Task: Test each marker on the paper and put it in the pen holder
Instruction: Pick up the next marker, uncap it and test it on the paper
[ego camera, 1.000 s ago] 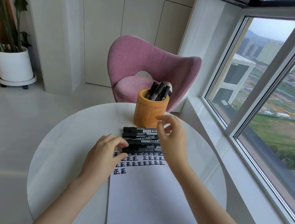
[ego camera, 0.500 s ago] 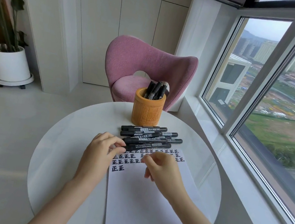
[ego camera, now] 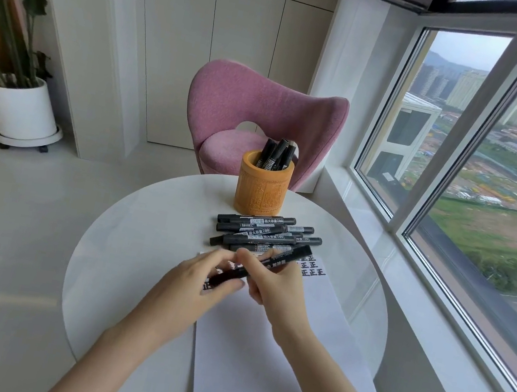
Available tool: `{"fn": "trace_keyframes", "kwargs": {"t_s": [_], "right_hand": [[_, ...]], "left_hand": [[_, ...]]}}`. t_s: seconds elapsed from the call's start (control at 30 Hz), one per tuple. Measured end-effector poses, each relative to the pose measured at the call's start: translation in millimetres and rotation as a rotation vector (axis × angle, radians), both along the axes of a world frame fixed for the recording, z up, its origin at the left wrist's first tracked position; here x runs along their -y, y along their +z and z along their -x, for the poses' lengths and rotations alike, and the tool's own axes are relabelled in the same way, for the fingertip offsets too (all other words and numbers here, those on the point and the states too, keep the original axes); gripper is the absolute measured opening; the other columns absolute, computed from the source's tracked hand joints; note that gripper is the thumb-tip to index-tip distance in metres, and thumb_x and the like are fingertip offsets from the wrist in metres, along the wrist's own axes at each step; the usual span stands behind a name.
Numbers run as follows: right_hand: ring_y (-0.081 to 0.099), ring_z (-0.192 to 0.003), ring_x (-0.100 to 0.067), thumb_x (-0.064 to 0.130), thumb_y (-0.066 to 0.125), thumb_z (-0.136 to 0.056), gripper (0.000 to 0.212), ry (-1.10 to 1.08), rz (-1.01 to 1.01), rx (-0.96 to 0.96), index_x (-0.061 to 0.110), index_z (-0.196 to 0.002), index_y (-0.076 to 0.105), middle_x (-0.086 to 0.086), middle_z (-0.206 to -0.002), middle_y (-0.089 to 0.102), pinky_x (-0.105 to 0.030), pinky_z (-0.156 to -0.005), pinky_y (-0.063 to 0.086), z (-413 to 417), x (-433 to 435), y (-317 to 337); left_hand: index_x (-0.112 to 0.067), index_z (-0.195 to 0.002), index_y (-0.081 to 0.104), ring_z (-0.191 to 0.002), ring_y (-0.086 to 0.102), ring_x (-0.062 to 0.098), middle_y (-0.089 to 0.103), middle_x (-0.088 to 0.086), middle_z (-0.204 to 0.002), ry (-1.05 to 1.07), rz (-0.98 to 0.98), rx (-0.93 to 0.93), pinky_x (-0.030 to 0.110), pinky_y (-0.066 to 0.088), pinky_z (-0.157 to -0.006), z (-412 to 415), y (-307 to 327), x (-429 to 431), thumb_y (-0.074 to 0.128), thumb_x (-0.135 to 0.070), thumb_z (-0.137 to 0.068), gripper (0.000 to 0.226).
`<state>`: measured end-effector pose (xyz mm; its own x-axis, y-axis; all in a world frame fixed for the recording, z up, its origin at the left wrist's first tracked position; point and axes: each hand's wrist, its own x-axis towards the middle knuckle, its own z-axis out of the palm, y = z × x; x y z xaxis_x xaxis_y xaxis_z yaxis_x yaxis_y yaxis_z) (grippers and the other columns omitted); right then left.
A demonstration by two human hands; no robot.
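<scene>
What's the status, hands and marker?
Marker held over paper: left hand pinches near end, right hand grips barrel. Ahead, loose markers lie between paper and holder.

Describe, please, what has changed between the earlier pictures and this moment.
The right hand came back from the pen holder and down to the paper. Both hands took hold of the nearest marker from the row: the left hand grips its near end, the right its barrel, holding it slanted above the written marks. The other markers, the pen holder and the paper stayed put.
</scene>
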<state>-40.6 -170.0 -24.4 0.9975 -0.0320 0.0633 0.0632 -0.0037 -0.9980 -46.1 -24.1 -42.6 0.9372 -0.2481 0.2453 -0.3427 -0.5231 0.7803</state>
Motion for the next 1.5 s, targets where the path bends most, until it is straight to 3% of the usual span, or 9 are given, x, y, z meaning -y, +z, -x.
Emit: {"fn": "trace_keyframes", "kwargs": {"t_s": [0.17,0.4,0.57,0.7,0.83,0.93,1.03,1.33,1.5], "right_hand": [[0.032,-0.042,-0.013,0.010,0.061,-0.086,0.034,0.017,0.090,0.053,0.007,-0.055,0.047,-0.004,-0.044,0.044,-0.021,-0.045,0.027,0.5,-5.7,2.9],[0.029,-0.044,-0.017,0.001,0.053,-0.088,0.033,0.094,0.046,0.071,0.011,-0.059,0.042,-0.007,-0.046,0.040,-0.024,-0.045,0.025,1.9,-8.7,1.4],[0.023,-0.047,-0.017,0.001,0.054,-0.087,0.036,0.029,-0.058,0.037,0.014,-0.057,0.039,-0.003,-0.048,0.028,-0.024,-0.045,0.021,0.3,-10.1,1.5],[0.037,-0.038,-0.018,0.013,0.059,-0.090,0.022,-0.098,-0.149,0.027,0.004,-0.070,0.058,-0.010,-0.045,0.042,-0.022,-0.042,0.024,-6.4,-0.2,4.7],[0.066,-0.053,-0.023,0.024,0.065,-0.089,0.025,-0.098,-0.096,-0.049,-0.001,-0.087,0.066,-0.015,-0.059,0.067,-0.021,-0.041,0.025,-12.8,3.6,0.4],[0.055,-0.042,-0.018,0.027,0.073,-0.083,0.025,-0.099,0.012,-0.066,0.009,-0.071,0.061,-0.007,-0.049,0.058,-0.019,-0.039,0.026,-15.4,-1.5,-6.3],[0.034,-0.039,-0.015,0.025,0.073,-0.083,0.046,-0.157,0.115,-0.016,0.016,-0.049,0.042,0.000,-0.042,0.040,-0.021,-0.041,0.027,-18.5,-5.7,-14.6],[0.027,-0.054,-0.012,0.011,0.062,-0.083,0.034,-0.219,0.277,0.056,0.011,-0.058,0.039,-0.001,-0.053,0.031,-0.026,-0.050,0.023,-23.6,-9.8,-27.5],[0.030,-0.049,-0.008,0.009,0.062,-0.083,0.039,-0.246,0.296,0.112,0.014,-0.055,0.035,0.009,-0.047,0.033,-0.021,-0.050,0.028,-24.2,-12.1,-33.6]], "left_hand": [[-0.027,-0.091,0.057,-0.081,0.054,0.009,0.057,-0.010,-0.083,-0.022,-0.009,-0.122,0.033,0.045,-0.081,1.0,5.0,6.3,0.038,-0.035,-0.097,0.022],[-0.033,-0.078,0.050,-0.055,0.036,0.012,0.044,-0.011,-0.057,-0.080,0.104,-0.093,0.030,0.030,-0.058,6.3,-0.4,-1.6,0.038,-0.054,-0.089,0.027],[-0.031,-0.095,0.056,-0.081,0.056,0.021,0.064,-0.004,-0.083,-0.102,0.165,-0.114,0.038,0.044,-0.076,5.2,-2.1,-6.6,0.043,-0.063,-0.078,0.038],[-0.036,-0.107,0.050,-0.072,0.048,0.009,0.055,-0.012,-0.076,-0.055,0.314,-0.144,0.026,0.039,-0.077,1.6,-11.2,-21.0,0.042,-0.047,-0.082,0.029],[-0.026,-0.106,0.051,-0.073,0.055,0.005,0.066,-0.007,-0.083,0.038,0.323,-0.101,0.013,0.042,-0.074,1.2,-19.1,-29.8,0.052,-0.017,-0.093,0.016],[-0.022,-0.096,0.063,-0.081,0.065,0.007,0.072,-0.010,-0.092,0.133,0.325,-0.107,0.011,0.046,-0.074,2.1,-23.8,-30.7,0.066,-0.009,-0.084,0.018],[-0.023,-0.092,0.067,-0.083,0.066,0.006,0.072,-0.016,-0.092,0.163,0.305,-0.094,0.010,0.046,-0.075,2.6,-27.4,-30.6,0.070,-0.012,-0.081,0.016],[-0.033,-0.086,0.069,-0.078,0.067,0.011,0.072,-0.015,-0.083,0.193,0.251,-0.105,0.018,0.047,-0.076,4.9,-28.4,-28.9,0.069,-0.016,-0.081,0.017],[-0.027,-0.087,0.068,-0.072,0.066,0.001,0.072,-0.017,-0.083,0.198,0.265,-0.111,0.010,0.045,-0.070,5.9,-25.8,-27.0,0.068,-0.013,-0.083,0.014]]}}
